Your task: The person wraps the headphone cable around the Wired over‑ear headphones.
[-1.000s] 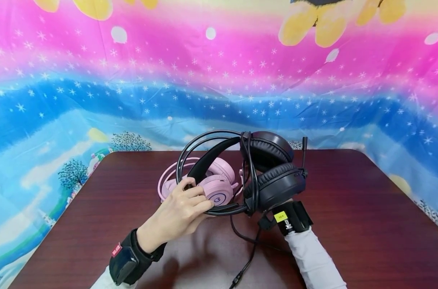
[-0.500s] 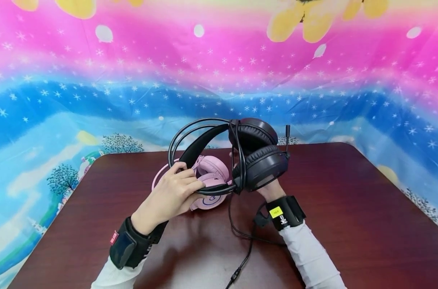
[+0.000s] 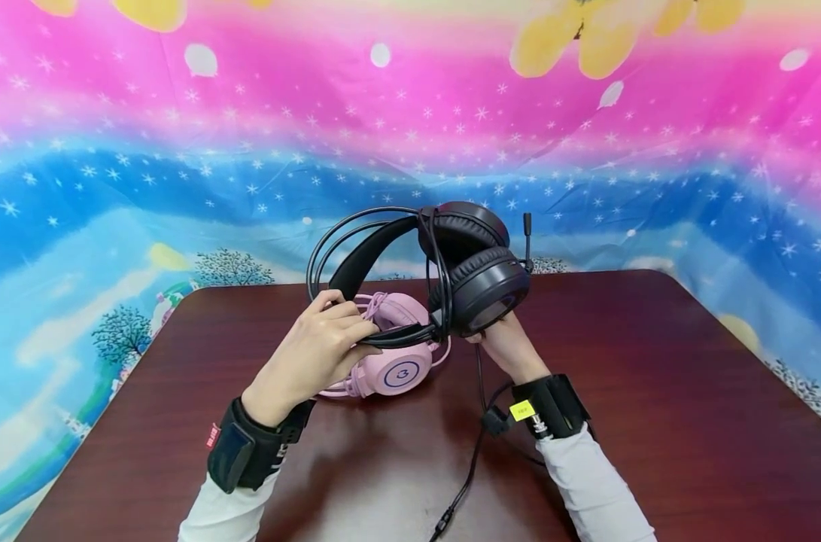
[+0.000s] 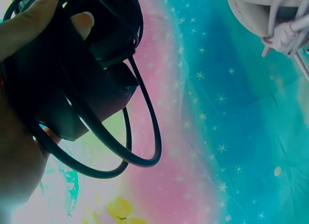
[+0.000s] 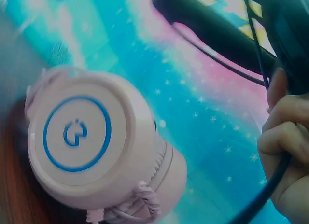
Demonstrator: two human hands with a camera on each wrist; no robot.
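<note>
In the head view a black headset [image 3: 493,295] with a boom microphone is held up above the table, tilted, its ear cups to the right. My left hand [image 3: 308,360] grips its headband at the left end. Below the lower ear cup is my right hand [image 3: 516,348], partly hidden by the cup. The right wrist view shows that hand's fingers [image 5: 285,137] curled, with the black cable passing through them. Behind and below the headband, a pink headset [image 3: 401,374] lies on the table, partly covered by my left hand and the black headset.
The black cable [image 3: 473,461] trails over the dark red-brown table [image 3: 654,376] towards its front, with an inline connector near the bottom of the view. A colourful printed cloth [image 3: 410,143] hangs round the back and sides of the table.
The black headset has risen, carried by both hands, and sits higher in the head view. More of the pink headset and of my right hand shows beneath it.
</note>
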